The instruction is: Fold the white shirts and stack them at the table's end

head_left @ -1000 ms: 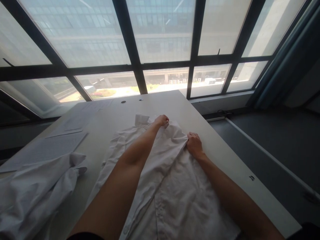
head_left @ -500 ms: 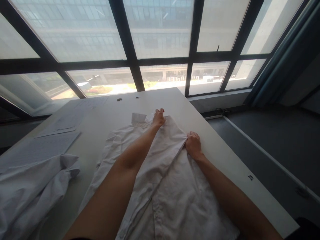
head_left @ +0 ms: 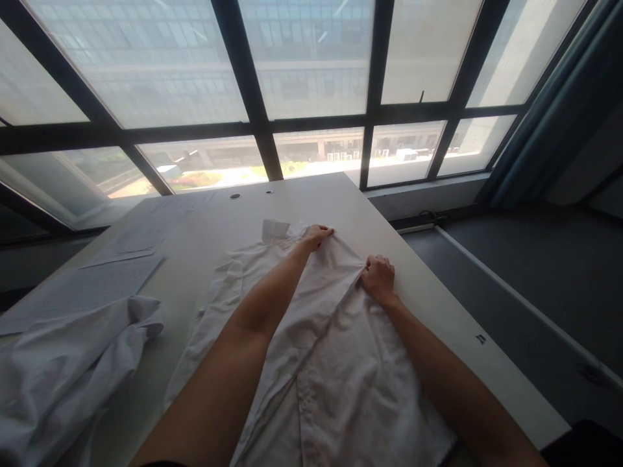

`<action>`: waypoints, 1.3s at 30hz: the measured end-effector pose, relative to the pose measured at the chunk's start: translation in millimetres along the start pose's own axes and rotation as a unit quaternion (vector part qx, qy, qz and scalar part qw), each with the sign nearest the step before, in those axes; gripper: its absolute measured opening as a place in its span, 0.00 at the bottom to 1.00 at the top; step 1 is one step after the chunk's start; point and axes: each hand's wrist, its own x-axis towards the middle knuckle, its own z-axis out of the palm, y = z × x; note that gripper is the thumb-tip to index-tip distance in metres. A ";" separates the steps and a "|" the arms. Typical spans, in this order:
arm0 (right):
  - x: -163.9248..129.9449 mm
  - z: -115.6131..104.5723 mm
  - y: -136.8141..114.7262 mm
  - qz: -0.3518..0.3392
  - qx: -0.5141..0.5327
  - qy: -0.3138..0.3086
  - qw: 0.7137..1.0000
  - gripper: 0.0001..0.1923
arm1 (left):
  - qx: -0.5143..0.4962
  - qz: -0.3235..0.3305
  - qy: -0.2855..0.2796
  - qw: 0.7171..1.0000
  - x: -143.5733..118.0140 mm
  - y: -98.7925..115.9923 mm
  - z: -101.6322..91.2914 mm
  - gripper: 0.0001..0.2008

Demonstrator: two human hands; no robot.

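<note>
Hands pinching a folded white shirt on the bench

Shirt [head_left: 335,363] of white cloth lies flat on the pale bench [head_left: 428,305], directly under both forearms, with one side panel folded over the middle so that a diagonal fold edge runs from the near left up to the far right. Left hand [head_left: 318,235], reached farthest from the person, is closed in a pinch on the far edge of the folded panel, just beside the collar [head_left: 278,230], which lies to its left. Right hand [head_left: 378,279], nearer and to the right, is closed on the corner where the fold edge meets the shirt's right side, knuckles up, resting on the cloth. The two hands are near each other but apart, with a taut strip of folded cloth between them. A row of buttons shows along the placket, below and between the forearms. Well to the left of the left arm, a second white garment [head_left: 63,370] lies crumpled at the bench's near left edge. Beyond it, sheets of paper [head_left: 92,285] lie flat on the bench. Past both hands, two small round holes [head_left: 235,195] mark the far bench top, and a window [head_left: 292,84] with dark frames spans the background.
</note>
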 end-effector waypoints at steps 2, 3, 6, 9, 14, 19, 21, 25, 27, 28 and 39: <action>0.3 0.6 1.6 0.015 0.002 -0.006 1.000 0.10 | 0.004 0.024 0.016 1.000 -2.5 0.2 4.3 0.12; 0.7 -0.1 2.6 0.019 0.003 -0.012 1.000 0.11 | 0.008 0.038 0.024 0.999 -4.4 0.5 6.4 0.11; 2.4 -7.8 4.0 0.023 -0.001 -0.039 0.999 0.15 | 0.019 0.076 0.062 0.995 -14.4 1.7 13.0 0.17; 0.7 -19.2 -3.0 -0.017 0.004 -0.027 0.999 0.21 | 0.083 0.172 0.084 0.978 -33.2 1.2 22.7 0.23; -16.8 -17.6 -24.7 -0.191 0.005 -0.104 0.976 0.31 | 0.289 0.289 -0.039 0.912 -61.6 -4.7 43.5 0.27; -37.0 -4.7 -11.3 -0.152 -0.036 -0.202 0.967 0.39 | 0.350 0.250 -0.078 0.899 -56.7 -6.0 49.4 0.31; -43.9 -4.5 -3.5 -0.148 -0.036 -0.197 0.969 0.41 | 0.358 0.239 -0.084 0.899 -52.8 -3.9 49.5 0.32; -51.0 -8.8 -9.2 -0.107 -0.042 -0.203 0.972 0.41 | 0.377 0.225 -0.096 0.893 -52.4 0.8 52.7 0.33; -47.4 -9.6 -20.3 -0.111 -0.041 -0.177 0.977 0.38 | 0.382 0.247 -0.097 0.885 -53.1 1.5 54.6 0.33; -43.7 -9.1 -25.6 -0.123 -0.037 -0.157 0.979 0.37 | 0.382 0.271 -0.102 0.877 -52.6 1.1 54.8 0.32; -19.9 16.0 -20.6 -0.109 -0.020 -0.137 0.984 0.37 | 0.374 0.190 -0.086 0.904 2.2 -15.7 26.8 0.33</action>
